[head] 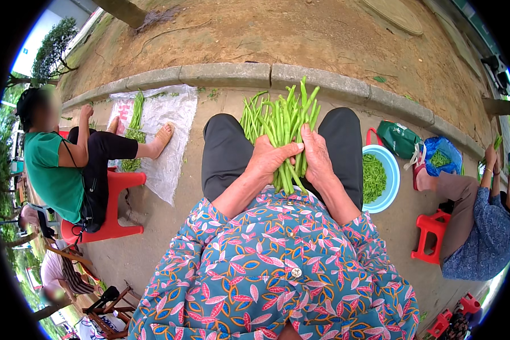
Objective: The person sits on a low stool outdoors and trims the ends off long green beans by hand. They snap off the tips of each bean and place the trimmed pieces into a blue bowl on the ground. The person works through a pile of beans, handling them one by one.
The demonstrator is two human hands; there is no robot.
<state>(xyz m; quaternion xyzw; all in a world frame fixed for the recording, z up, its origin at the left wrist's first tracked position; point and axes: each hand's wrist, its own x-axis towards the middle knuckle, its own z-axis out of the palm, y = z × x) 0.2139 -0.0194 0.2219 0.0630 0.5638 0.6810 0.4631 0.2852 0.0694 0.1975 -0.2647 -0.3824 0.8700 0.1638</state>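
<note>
Both my hands grip a thick bunch of long green vegetable stalks (287, 112) above my lap. My left hand (270, 157) wraps the bunch from the left, its thumb reaching across the front. My right hand (316, 151) holds the right side, thumb pointing up along the stalks. The two thumbs nearly meet. Cut lower ends stick out below my hands, towards my patterned shirt. More thin green stalks (250, 121) show between my knees, behind the bunch; what they rest on is hidden.
Beside my right knee stands a light blue basin (394, 174) of short green pieces (374, 178). Beyond it lie a green bag (399, 138) and a blue plastic bag (444, 148). A person on a red stool (123, 193) sits left, by a plastic sheet (170, 144) with greens; another sits right. A stone kerb (225, 74) runs ahead.
</note>
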